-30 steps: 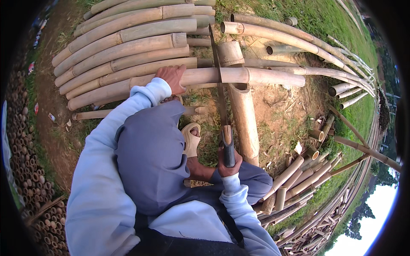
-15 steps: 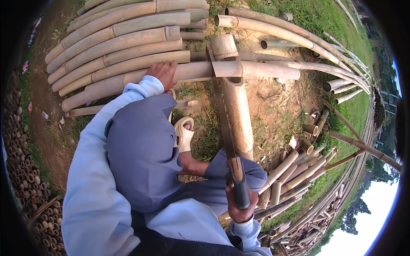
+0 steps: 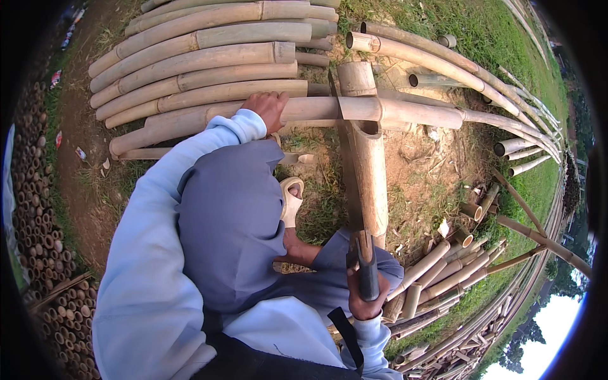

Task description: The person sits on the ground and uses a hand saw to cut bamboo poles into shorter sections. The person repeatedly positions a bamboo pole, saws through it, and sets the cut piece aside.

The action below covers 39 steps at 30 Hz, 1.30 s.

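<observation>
My left hand (image 3: 268, 109) is wrapped over a thick bamboo pole (image 3: 310, 109) and presses on it from above. This pole lies crosswise on an upright-cut bamboo support (image 3: 369, 183), which points away from me and has a notch under the pole. In my right hand (image 3: 368, 297) is the dark handle of a handsaw (image 3: 351, 171). Its long blade runs forward and meets the pole just left of the support, close to a node. How deep the teeth sit in the pole I cannot tell. My bent leg and sandalled foot (image 3: 291, 199) are between my hands.
Several bamboo poles (image 3: 209, 60) lie side by side at the far left. Longer poles (image 3: 430, 54) stretch across grass at the far right. Short cut pieces (image 3: 437, 272) are heaped near my right knee, by crossed bamboo poles (image 3: 538, 240). Stacked bamboo ends (image 3: 47, 221) line the left edge.
The whole view has shifted, so things sit farther right. My right hand and the saw have slid slightly forward against the pole. My left hand keeps its place on the pole.
</observation>
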Tool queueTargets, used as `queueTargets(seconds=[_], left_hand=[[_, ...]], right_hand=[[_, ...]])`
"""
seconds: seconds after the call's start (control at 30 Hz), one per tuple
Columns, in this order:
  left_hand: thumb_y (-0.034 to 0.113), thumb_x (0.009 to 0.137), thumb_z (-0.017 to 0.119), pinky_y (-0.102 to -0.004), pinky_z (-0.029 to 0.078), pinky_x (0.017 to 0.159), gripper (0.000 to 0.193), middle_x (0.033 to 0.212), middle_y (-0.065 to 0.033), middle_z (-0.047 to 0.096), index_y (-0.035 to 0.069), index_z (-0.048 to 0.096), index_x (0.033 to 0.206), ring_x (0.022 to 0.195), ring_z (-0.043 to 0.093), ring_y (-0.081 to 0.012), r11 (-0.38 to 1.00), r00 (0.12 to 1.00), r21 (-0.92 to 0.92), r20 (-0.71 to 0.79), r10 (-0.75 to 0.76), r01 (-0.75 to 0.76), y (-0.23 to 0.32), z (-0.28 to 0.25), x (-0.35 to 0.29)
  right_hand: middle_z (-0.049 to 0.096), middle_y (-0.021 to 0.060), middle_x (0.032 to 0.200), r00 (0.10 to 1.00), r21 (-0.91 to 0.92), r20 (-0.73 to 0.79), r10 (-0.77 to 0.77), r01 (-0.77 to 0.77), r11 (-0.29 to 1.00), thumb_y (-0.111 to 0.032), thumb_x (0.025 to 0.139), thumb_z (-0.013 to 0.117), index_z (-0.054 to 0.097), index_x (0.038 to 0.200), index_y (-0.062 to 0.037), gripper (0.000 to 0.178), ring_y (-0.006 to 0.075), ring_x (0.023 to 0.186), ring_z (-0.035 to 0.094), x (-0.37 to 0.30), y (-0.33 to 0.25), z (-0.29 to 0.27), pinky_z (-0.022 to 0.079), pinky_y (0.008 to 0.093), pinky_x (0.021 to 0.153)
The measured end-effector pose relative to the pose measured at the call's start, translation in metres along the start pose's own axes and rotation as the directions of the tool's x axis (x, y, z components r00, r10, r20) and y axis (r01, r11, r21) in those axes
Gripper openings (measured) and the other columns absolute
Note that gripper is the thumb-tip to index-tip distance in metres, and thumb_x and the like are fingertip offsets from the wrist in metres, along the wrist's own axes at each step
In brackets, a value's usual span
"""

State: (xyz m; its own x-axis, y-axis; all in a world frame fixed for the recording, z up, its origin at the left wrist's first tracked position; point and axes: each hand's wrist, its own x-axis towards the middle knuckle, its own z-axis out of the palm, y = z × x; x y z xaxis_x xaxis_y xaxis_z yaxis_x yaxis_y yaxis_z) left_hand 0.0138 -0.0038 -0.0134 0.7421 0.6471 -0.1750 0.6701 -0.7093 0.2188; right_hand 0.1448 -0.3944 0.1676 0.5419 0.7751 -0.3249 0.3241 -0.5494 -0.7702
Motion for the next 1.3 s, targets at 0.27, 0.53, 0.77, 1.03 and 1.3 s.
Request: queueTargets(seconds=[0.27,0.53,0.77,1.03,1.3], left_hand=[[0.034,0.075,0.078,-0.0489,0.052,0.088,0.055,0.106,-0.0204,0.068,0.004,0.054,0.115,0.102,0.066,-0.0398,0.995,0.993,0.079,0.099,0.056,-0.064,-0.008,-0.024,0.02],[0.043,0.073,0.075,-0.0485,0.053,0.089,0.062,0.102,-0.0211,0.07,0.004,0.056,0.118,0.1,0.067,-0.0384,0.999,0.993,0.025,0.118,0.019,-0.022,-0.014,-0.029,0.016],[0.046,0.069,0.073,-0.0486,0.052,0.089,0.064,0.103,-0.0219,0.071,0.004,0.066,0.117,0.098,0.068,-0.0394,1.0,0.964,0.021,0.267,-0.018,0.013,-0.023,-0.035,0.03],[0.04,0.067,0.073,-0.0474,0.053,0.091,0.06,0.104,-0.0259,0.07,0.001,0.068,0.113,0.098,0.068,-0.0414,0.995,0.973,-0.095,0.23,0.018,0.004,-0.014,-0.03,0.023],[0.04,0.064,0.073,-0.0464,0.054,0.088,0.063,0.096,-0.0251,0.071,0.003,0.068,0.115,0.093,0.068,-0.0408,0.992,0.968,-0.126,0.244,0.057,-0.026,-0.025,-0.022,0.028]], right_hand=[[0.063,0.0039,0.068,0.996,0.184,-0.033,0.088,-0.081,0.98,-0.005,0.086,0.07,0.067,0.096,0.0048,0.014,0.0104,0.063,0.058,-0.024,0.006,0.017,0.047,0.0273,0.06],[0.068,0.0071,0.078,0.999,0.165,0.016,0.049,-0.051,0.985,-0.006,0.087,0.072,0.067,0.096,0.0027,0.014,0.0102,0.075,0.059,-0.009,0.001,0.027,0.05,0.0286,0.071],[0.07,0.0115,0.085,0.995,0.066,0.052,0.085,-0.089,0.994,-0.006,0.086,0.072,0.067,0.11,0.003,0.025,0.0142,0.076,0.065,-0.005,-0.024,0.01,0.052,0.0302,0.073],[0.067,0.0129,0.075,0.989,0.094,-0.083,-0.126,0.133,0.987,-0.006,0.085,0.071,0.066,0.101,0.0039,0.02,0.015,0.067,0.064,0.044,0.002,0.053,0.051,0.0314,0.064],[0.071,0.0116,0.085,0.999,0.084,0.034,-0.004,0.001,0.996,-0.005,0.086,0.071,0.068,0.11,0.003,0.025,0.0128,0.08,0.066,0.034,-0.005,0.018,0.052,0.0292,0.075]])
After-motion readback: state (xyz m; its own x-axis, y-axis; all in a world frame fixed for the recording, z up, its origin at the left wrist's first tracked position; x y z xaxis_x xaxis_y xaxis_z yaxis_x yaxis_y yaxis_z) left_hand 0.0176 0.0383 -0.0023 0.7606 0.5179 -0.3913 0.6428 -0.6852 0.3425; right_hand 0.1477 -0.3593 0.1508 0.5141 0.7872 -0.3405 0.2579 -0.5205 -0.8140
